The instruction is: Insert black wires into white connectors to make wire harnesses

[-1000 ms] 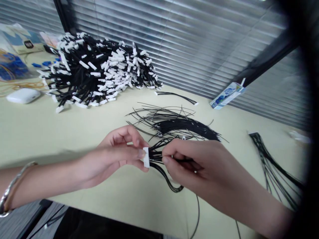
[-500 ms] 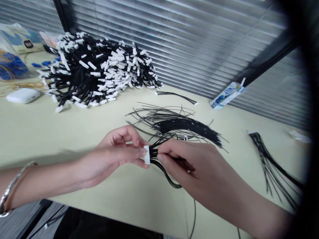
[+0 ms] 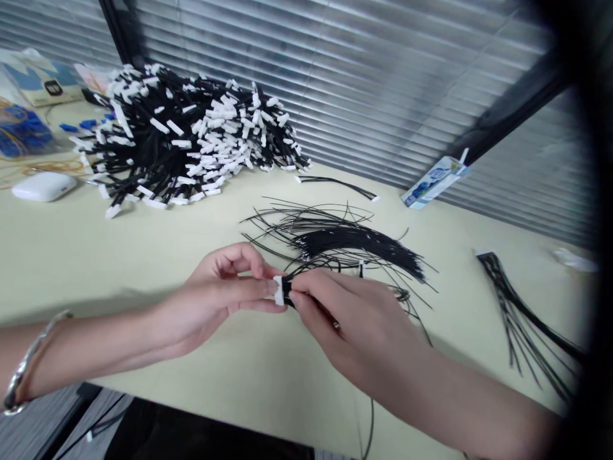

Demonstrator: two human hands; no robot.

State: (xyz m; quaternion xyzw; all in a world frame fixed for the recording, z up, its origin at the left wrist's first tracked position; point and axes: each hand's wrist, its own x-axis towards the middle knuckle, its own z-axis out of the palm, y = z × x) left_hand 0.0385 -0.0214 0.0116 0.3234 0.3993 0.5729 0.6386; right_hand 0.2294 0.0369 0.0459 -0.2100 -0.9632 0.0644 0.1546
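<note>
My left hand (image 3: 218,297) pinches a white plug connector (image 3: 278,291) between thumb and fingers. Black wires (image 3: 289,281) run out of its right side. My right hand (image 3: 349,313) is closed on these wires close to the connector, thumb against forefinger; the fingertips hide which wires are gripped. Just behind my hands lies a loose bundle of thin black wires (image 3: 359,246) with bare ends. A second small white connector (image 3: 361,264) shows above my right hand.
A big heap of black cables with white connectors (image 3: 191,134) lies at the back left. A white earphone case (image 3: 44,185) is near it. One short cable (image 3: 338,184), a drink carton (image 3: 435,182) and a wire bundle (image 3: 498,281) lie to the right, before the blinds (image 3: 364,83).
My right hand has moved slightly left, nearer the connector, and the wire loop hanging below it has gone from view. The left hand still holds the connector, which has turned a little.
</note>
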